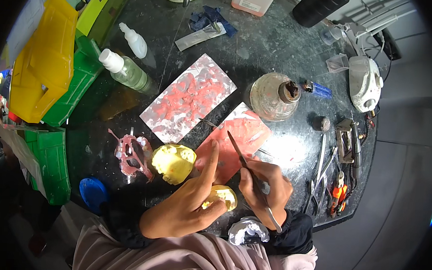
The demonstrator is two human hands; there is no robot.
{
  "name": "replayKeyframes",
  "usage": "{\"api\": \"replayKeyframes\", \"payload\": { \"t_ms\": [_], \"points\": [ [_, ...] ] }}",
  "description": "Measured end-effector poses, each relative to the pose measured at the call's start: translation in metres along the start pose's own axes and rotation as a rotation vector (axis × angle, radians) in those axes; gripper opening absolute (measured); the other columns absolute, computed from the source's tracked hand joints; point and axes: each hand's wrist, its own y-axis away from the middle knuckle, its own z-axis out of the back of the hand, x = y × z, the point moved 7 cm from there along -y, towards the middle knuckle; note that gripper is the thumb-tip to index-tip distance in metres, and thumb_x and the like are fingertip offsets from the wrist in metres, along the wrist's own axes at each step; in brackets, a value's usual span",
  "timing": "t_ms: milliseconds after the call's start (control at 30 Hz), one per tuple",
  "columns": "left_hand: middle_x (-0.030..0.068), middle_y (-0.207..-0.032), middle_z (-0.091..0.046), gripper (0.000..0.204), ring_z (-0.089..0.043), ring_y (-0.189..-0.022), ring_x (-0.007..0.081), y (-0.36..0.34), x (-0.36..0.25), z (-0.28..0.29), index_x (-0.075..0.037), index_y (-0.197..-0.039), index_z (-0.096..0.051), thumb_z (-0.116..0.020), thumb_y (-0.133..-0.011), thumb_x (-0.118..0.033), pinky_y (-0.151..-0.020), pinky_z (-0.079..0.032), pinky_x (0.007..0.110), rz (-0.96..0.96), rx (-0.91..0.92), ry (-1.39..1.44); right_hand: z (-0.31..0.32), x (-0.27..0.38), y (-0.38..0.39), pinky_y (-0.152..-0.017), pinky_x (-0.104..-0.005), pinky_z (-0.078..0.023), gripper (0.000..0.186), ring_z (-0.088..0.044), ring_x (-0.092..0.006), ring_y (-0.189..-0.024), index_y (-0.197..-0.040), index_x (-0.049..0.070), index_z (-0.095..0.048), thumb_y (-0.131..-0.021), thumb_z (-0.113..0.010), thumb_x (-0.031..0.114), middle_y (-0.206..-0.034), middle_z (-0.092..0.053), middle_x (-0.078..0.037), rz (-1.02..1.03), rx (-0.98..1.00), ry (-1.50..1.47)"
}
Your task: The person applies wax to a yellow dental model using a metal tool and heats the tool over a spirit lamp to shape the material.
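Observation:
My right hand point(267, 186) grips a slim wax knife point(239, 153), its dark pointed blade over a pink wax sheet point(248, 134) and its metal end pointing back toward me. My left hand point(185, 204) stretches its index finger over the wax sheet's near edge. Its thumb and other fingers close round a small yellow dental cast point(229, 197), partly hidden by them. Just beyond that hand sits a larger yellow dental cast point(174, 163). A white dental cast point(247, 230) lies by my right wrist.
Left stand a pink framework point(133, 154), a blue lid point(93, 195), green bins point(48, 160) and a spray bottle point(126, 71). Beyond lies a wax-smeared board point(188, 99). A glass burner point(274, 98) and a lighter point(318, 89) stand far right; pliers point(339, 193) and metal tools lie right.

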Motion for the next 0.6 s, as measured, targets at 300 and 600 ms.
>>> {"api": "replayKeyframes", "payload": {
  "t_ms": [300, 600],
  "points": [
    [0.0128, -0.088, -0.044, 0.083, -0.042, -0.077, 0.0207, 0.002, 0.004, -0.001, 0.002, -0.137, 0.012, -0.046, -0.079, -0.009, -0.077, -0.035, 0.031, 0.041, 0.02, 0.038, -0.007, 0.005, 0.0, -0.05, -0.0279, -0.051, 0.017, -0.067, -0.0238, -0.068, -0.076, -0.002, -0.052, -0.069, -0.066, -0.007, -0.074, -0.063, -0.015, 0.094, -0.002, 0.1],
    [0.0303, -0.131, -0.025, 0.078, -0.038, -0.115, 0.0346, 0.002, 0.006, -0.002, 0.01, -0.134, 0.008, -0.045, -0.086, -0.021, -0.099, -0.026, 0.04, 0.074, 0.097, -0.008, -0.004, 0.007, -0.004, -0.053, -0.0274, -0.052, 0.02, -0.066, -0.0236, -0.071, -0.079, -0.001, -0.052, -0.067, -0.067, -0.006, -0.078, -0.062, -0.014, 0.083, 0.099, 0.061]
  ]
}}
